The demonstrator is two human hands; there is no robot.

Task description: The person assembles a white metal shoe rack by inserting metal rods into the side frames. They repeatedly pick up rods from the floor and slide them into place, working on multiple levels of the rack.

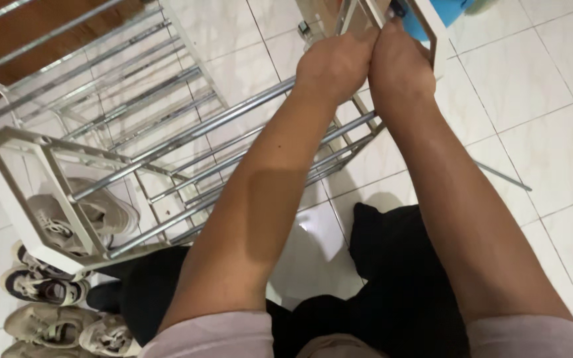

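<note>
Ok so from my feed I'm looking straight down at both arms stretched out toward the top middle of the frame. The left hand (336, 63) and the right hand (399, 63) sit pressed side by side, knuckles touching, both curled tight around the far white end frame (432, 30) of a shoe rack (187, 139) up near the top edge. Fingers are wrapped over and mostly hidden from me, so I can't tell exactly which bit each one pinches, just that both are closed on that frame. The rack itself lies tipped across the white tiled floor (552, 146), its chrome rods (233, 113) running diagonally from the hands down to the other white end frame (18, 192) at the left middle. Something blue (449, 10) peeks out just behind the hands at the top right, can't tell what it is. A pile of worn sneakers (48, 292) sits in the lower left corner, partly under the rack. One loose metal rod (502, 176) lies on the tiles at the right, just beside the right forearm. Black fabric (392, 265) fills the bottom centre between the arms.
</note>
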